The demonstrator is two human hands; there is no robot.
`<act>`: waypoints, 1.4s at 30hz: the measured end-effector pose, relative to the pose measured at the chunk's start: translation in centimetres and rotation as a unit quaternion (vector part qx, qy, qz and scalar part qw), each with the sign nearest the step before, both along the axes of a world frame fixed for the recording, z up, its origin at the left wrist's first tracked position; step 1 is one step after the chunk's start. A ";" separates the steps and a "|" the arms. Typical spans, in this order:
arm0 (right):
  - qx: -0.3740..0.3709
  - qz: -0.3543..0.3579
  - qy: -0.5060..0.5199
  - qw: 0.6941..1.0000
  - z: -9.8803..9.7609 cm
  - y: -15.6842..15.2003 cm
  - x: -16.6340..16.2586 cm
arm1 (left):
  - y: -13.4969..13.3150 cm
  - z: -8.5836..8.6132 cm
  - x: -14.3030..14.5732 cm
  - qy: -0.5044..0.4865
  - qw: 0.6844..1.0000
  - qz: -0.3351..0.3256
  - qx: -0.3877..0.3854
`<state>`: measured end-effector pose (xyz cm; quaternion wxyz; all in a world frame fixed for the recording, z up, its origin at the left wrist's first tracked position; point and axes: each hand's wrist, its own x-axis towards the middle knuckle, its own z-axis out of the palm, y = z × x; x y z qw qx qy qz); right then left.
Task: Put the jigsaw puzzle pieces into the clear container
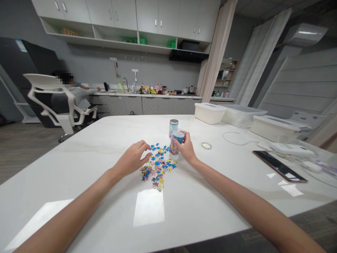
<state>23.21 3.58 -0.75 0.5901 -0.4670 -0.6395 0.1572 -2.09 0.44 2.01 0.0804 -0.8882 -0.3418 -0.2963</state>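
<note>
A blue and multicoloured cylindrical can with a see-through upper end [173, 147] is held at the middle of the table by the right hand [187, 146], its side wall clamped between thumb and fingers. It is tilted slightly, if at all; whether its base is resting on the table cannot be told. By its look it would be judged light, thin-walled and fairly stiff, smooth enough to slip if loosely held, and best taken around the side, where crushing should be avoided.

Small flat jigsaw pieces in blue, yellow and pink [159, 163] are spread loosely just left and near of the can. They are likely to be light, stiff and card-like, hard to lift from a glossy surface, and best pinched by their edges. Over their left side the left hand [134, 157] is held with thumb and fingers parted; whether a piece is being touched cannot be made out.

Just beyond the held can, a pale blue cylindrical can with a silver lid [173, 123] is partly hidden and might be knocked. To the right, a small round pale lid or ring [206, 145] is laid flat. Farther right, a thin white cable [231, 143] and a dark flat tablet [279, 166] are placed on the glossy white table [200, 207].
</note>
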 end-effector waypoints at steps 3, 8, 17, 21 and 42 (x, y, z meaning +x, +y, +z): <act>-0.021 -0.002 0.030 0.999 -0.2 0.6 0.5 | 0.8 0.3 -1.5 0.090 0.988 -0.016 -0.122; -0.013 0.018 0.013 1.000 -0.3 0.2 0.3 | 0.5 1.2 -2.4 0.114 0.954 -0.015 -0.278; -0.017 0.041 -0.013 0.999 -0.5 -0.1 -0.1 | 0.7 0.2 -2.1 0.109 0.924 -0.080 -0.357; -0.015 0.047 -0.020 0.999 -0.7 0.0 -0.1 | 0.4 0.1 -1.5 0.087 0.924 -0.102 -0.358; 0.017 0.041 -0.053 0.998 -0.8 -0.1 -0.1 | 0.1 0.3 -0.9 0.031 0.926 -0.104 -0.361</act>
